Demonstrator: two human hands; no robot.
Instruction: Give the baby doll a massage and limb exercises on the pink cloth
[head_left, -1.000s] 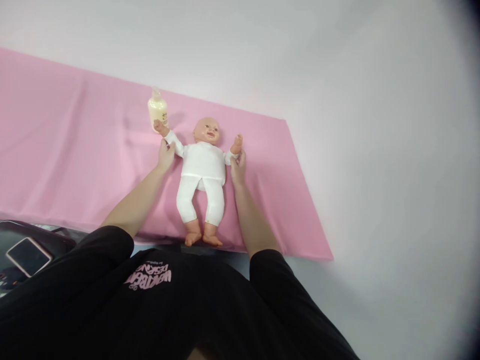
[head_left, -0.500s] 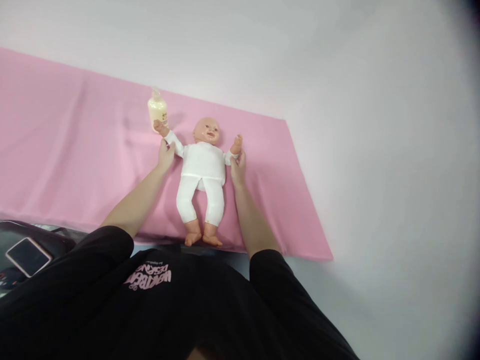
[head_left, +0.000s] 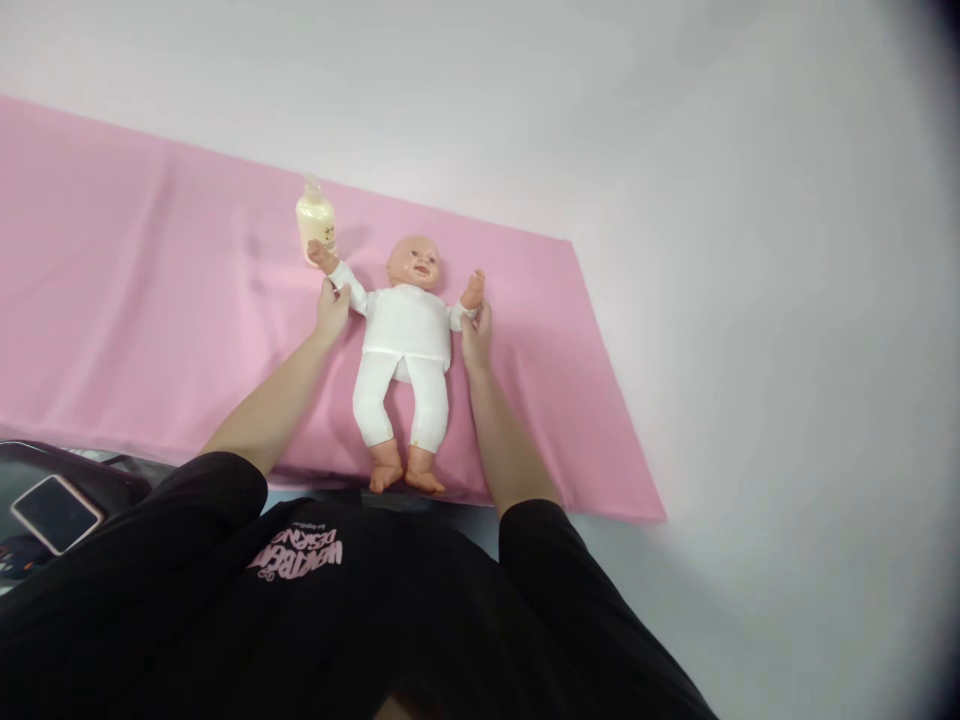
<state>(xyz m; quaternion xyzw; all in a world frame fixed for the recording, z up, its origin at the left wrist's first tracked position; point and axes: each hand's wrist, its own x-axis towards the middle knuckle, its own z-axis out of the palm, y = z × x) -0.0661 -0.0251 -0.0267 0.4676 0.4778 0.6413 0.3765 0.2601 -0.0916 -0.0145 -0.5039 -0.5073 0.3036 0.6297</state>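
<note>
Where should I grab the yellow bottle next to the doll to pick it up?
Probably round its wide body, the bottle standing upright on the pink cloth. Come from the left or far side, since the doll's raised arm sits right against its near side and the left hand is close.

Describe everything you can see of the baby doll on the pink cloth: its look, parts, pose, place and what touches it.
The baby doll looks like plastic, with a bald head and bare hands and feet, dressed in a white long-sleeved top and white leggings. It lies face up on the pink cloth, arms raised, feet toward the person. The left hand grips one sleeved arm and the right hand the other. A pale yellow bottle stands by one raised fist.
</note>
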